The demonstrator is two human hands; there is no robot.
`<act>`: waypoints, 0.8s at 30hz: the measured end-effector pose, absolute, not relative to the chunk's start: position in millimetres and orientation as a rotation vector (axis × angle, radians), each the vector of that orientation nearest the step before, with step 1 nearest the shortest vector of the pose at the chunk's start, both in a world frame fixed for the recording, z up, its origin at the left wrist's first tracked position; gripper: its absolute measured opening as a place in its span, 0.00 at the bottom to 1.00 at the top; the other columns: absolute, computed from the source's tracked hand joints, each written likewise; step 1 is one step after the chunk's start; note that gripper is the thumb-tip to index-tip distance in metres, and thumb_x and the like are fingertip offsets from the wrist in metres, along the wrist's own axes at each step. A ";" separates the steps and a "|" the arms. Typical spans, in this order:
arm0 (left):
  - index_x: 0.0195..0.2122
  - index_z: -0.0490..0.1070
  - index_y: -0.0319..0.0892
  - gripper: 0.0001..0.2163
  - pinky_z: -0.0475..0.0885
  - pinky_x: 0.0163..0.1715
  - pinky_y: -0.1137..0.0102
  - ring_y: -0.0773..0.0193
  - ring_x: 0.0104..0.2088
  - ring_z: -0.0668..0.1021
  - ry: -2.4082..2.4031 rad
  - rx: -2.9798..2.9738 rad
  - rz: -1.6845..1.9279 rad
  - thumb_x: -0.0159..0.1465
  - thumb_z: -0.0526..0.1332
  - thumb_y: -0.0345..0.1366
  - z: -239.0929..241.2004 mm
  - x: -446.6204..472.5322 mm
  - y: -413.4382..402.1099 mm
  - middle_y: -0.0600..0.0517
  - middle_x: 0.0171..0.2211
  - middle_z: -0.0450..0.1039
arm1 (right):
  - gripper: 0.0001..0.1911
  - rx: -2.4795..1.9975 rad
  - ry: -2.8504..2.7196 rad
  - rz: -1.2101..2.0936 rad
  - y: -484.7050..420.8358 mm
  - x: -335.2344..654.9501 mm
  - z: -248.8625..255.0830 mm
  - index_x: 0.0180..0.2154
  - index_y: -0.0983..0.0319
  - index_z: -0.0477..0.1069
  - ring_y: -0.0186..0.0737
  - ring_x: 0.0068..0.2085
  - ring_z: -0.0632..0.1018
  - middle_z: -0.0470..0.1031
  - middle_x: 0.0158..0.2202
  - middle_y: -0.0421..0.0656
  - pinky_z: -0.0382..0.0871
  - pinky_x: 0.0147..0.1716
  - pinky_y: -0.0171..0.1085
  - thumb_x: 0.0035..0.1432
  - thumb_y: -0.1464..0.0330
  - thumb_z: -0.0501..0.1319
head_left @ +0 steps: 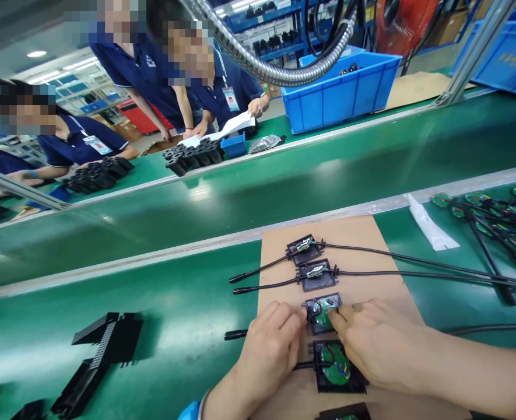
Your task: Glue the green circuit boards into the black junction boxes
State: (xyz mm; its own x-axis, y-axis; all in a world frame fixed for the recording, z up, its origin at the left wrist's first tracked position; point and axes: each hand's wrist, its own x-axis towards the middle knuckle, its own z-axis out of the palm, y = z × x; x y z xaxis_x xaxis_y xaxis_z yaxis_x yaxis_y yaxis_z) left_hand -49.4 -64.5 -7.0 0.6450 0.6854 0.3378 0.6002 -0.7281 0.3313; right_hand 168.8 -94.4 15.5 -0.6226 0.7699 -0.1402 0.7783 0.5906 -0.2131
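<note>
A small black plastic housing (323, 329) with a green circuit board (322, 318) inside lies on the cardboard between my hands. At its left edge, my left hand (271, 335) is closed, fingertips pinched over the black cable (235, 335), whose end sticks out to the left. My right hand (371, 335) is curled in from the right, its fingertips on the board; its thumb is hidden. Just nearer to me sits another open housing (340, 382) with a round green board. Beyond my hands are two more housings, one at the back (305, 251) and one closer (318, 280), with cables on both sides.
Black plastic covers (104, 356) lie at left on the green table. A white tube (432, 227) and a heap of cabled circuit boards (498, 219) are at right. Across the conveyor (205, 201), several people work near a blue bin (340, 90). A metal hose (275, 67) hangs overhead.
</note>
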 end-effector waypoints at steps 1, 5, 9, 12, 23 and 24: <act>0.36 0.71 0.39 0.09 0.67 0.26 0.70 0.63 0.27 0.69 1.054 2.752 0.652 0.67 0.51 0.26 -8.3 -49.8 -66.7 0.51 0.27 0.69 | 0.15 1.349 2.777 -0.391 -94.4 168.7 14.8 0.44 0.66 0.73 0.44 0.28 0.75 0.77 0.35 0.49 0.48 0.24 0.40 0.54 0.74 0.56; 0.32 0.67 0.40 0.10 0.66 0.25 0.69 0.62 0.27 0.68 0.976 2.978 0.393 0.66 0.49 0.23 -5.3 -44.7 -70.9 0.51 0.27 0.67 | 0.15 1.389 2.795 -0.409 -94.3 168.7 10.9 0.44 0.65 0.74 0.44 0.28 0.75 0.77 0.34 0.48 0.49 0.25 0.40 0.55 0.74 0.55; 0.36 0.68 0.37 0.08 0.69 0.27 0.67 0.60 0.29 0.70 0.942 3.156 0.103 0.63 0.52 0.22 -2.3 -38.1 -73.4 0.50 0.30 0.68 | 0.15 1.399 2.766 -0.479 -97.1 165.1 9.6 0.42 0.65 0.74 0.43 0.27 0.74 0.77 0.33 0.48 0.47 0.23 0.40 0.53 0.75 0.56; 0.43 0.68 0.36 0.12 0.71 0.29 0.66 0.60 0.31 0.72 1.041 3.093 0.153 0.61 0.51 0.20 0.3 -38.5 -75.4 0.49 0.32 0.70 | 0.15 1.396 2.714 -0.504 -98.7 160.8 13.1 0.42 0.66 0.74 0.45 0.28 0.75 0.77 0.33 0.50 0.47 0.23 0.40 0.52 0.76 0.57; 0.40 0.71 0.40 0.11 0.70 0.42 0.63 0.60 0.39 0.74 0.730 2.690 0.279 0.64 0.50 0.25 8.2 -25.9 -61.4 0.49 0.39 0.74 | 0.06 1.659 2.516 -0.934 -89.9 189.8 42.9 0.35 0.63 0.66 0.44 0.34 0.76 0.75 0.31 0.46 0.59 0.28 0.36 0.55 0.73 0.54; 0.40 0.71 0.40 0.12 0.70 0.42 0.63 0.60 0.40 0.74 0.735 2.680 0.285 0.64 0.50 0.24 7.1 -25.7 -61.1 0.48 0.40 0.74 | 0.05 1.663 2.502 -0.931 -90.1 191.0 43.7 0.34 0.63 0.66 0.43 0.33 0.76 0.75 0.30 0.45 0.59 0.29 0.36 0.55 0.73 0.54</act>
State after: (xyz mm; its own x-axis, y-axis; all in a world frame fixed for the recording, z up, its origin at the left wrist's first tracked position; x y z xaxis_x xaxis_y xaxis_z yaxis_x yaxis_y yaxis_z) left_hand -25.7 -61.1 7.1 0.8457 0.5242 0.1001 0.4546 -0.8058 0.3795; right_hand 191.0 -90.1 43.7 -0.4406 0.8424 -0.3102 0.8402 0.2653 -0.4730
